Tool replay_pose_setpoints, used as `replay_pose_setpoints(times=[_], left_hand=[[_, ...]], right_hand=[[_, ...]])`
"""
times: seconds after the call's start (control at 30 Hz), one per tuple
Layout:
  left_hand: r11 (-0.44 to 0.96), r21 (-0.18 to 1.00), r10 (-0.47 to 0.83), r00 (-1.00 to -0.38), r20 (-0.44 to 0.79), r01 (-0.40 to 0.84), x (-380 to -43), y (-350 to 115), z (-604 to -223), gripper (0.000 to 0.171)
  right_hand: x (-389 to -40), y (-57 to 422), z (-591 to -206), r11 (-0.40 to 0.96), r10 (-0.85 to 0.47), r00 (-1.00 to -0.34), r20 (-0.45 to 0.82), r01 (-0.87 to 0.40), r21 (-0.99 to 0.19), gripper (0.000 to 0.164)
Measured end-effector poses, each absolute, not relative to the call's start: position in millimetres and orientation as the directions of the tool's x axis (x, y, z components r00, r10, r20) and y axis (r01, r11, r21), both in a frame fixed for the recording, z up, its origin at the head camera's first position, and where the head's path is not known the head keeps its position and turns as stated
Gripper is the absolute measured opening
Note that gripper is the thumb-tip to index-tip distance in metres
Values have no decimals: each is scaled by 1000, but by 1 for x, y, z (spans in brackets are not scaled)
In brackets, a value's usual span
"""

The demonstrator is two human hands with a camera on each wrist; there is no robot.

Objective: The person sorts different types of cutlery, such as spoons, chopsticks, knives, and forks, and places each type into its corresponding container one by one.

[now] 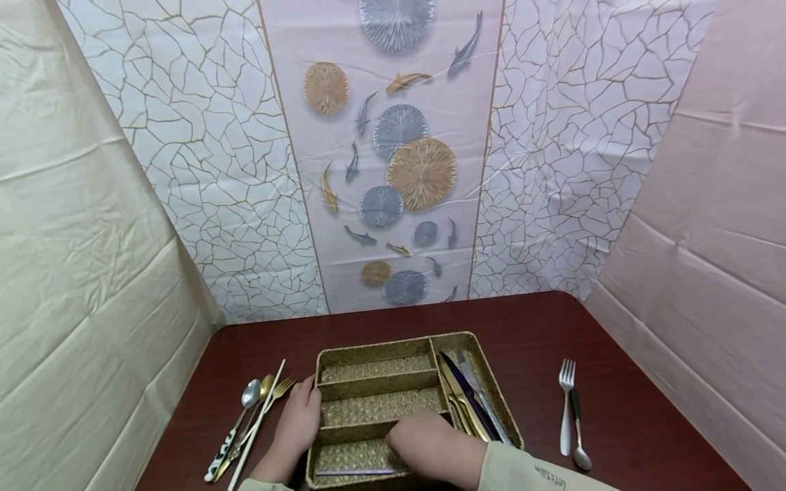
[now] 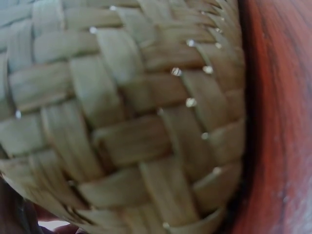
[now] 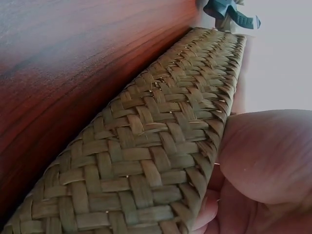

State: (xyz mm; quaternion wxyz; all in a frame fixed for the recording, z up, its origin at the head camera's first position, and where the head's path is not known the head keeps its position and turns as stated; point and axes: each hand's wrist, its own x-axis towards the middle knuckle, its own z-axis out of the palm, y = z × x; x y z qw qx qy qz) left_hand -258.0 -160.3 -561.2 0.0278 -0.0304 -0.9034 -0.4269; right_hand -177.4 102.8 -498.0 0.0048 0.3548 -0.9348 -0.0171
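A woven tray (image 1: 376, 376) with several compartments stands on the table. My left hand (image 1: 299, 416) grips its left edge; in the left wrist view the woven wall (image 2: 136, 112) hides most of the fingers. My right hand (image 1: 430, 447) reaches over the front compartment, bent downward, its fingertips hidden in the head view. From beneath it a thin purplish stick (image 1: 353, 472) runs leftward along the compartment floor. In the right wrist view the right hand (image 3: 265, 161) lies against the tray's wall (image 3: 146, 141). Several knives (image 1: 469, 392) lie in the right compartment.
Left of the tray lie a spoon with a spotted handle (image 1: 230, 440), a gold fork (image 1: 282, 387), a gold spoon (image 1: 266, 386) and a white chopstick (image 1: 260, 416). On the right are a silver fork (image 1: 566, 402) and a dark-handled spoon (image 1: 579, 436). Cloth surrounds the table (image 1: 270, 337).
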Motion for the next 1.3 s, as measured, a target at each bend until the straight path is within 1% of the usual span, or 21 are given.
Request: replay_pose_setpoints(times=[0.23,0.5,0.7,0.8,0.97,1.03,1.1,1.23,1.3], left_hand=[[643,760,35,-995,89,91,-258,-161,-562,53],[650,752,35,-993,114,109,-256,-161,-560,51],[646,757,35,-995,97,97,-257,-161,-561,52],[649,755,37,-994,99,99,-257,-161,-562,51],[646,756,28,-993,110,103,-257,-161,-563,51],[645,759,23,-994,105,95,-257,-161,-564,50],[645,758,27,-994,102,95,-258,-161,-564,50],[644,760,36,-996,87,90,-258,-162,-563,51],[643,760,45,-995,84,93,-258,-162,-562,51]], right_hand=[[-175,104,-496,769,-640,-769,18,-640,7,43],[-176,117,-488,786,-614,-788,44,-615,-62,37],[-183,133,-479,771,-619,-785,31,-615,-168,33],[-186,143,-474,769,-608,-794,15,-593,-237,32],[-191,155,-469,758,-595,-803,23,-571,-314,34],[-193,161,-466,762,-580,-815,15,-549,-345,36],[-196,169,-463,777,-551,-834,22,-523,-351,35],[-201,193,-453,845,-446,-892,68,-446,-295,28],[-203,206,-446,880,-376,-925,60,-377,-289,21]])
